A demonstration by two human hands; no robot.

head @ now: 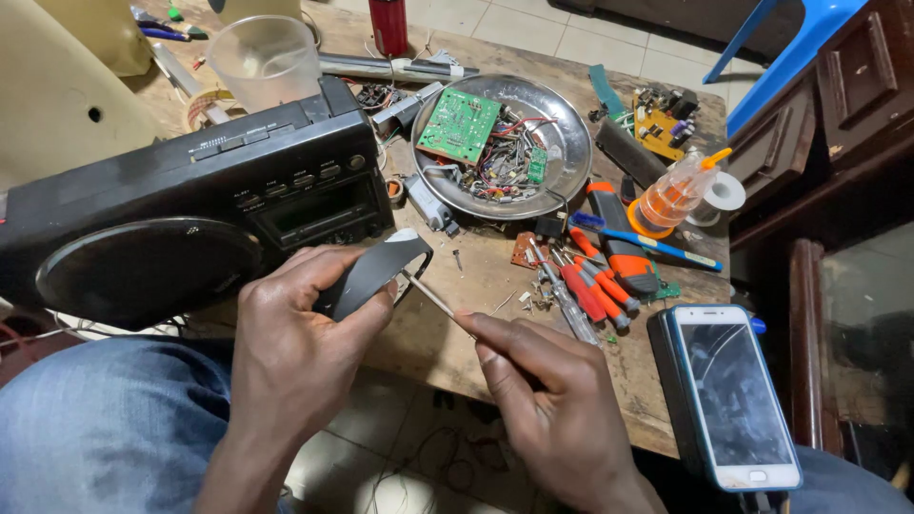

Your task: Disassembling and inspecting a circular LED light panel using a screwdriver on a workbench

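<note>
Left hand [295, 333]: closed on black curved part [376, 271], before the radio [181, 214].
Right hand [543, 400]: pinched on thin probe [428, 297].
Risk: probe slip, part gouged.

Electronics repair workshop: cluttered wooden bench [447, 343], screwdrivers [586, 281], circuit boards [459, 125], metal parts bowl [571, 143].

Worn wooden table [657, 400] on pale floor tiles [533, 24]; dark wooden cabinet [838, 105], perhaps a blue chair [790, 48]
</note>
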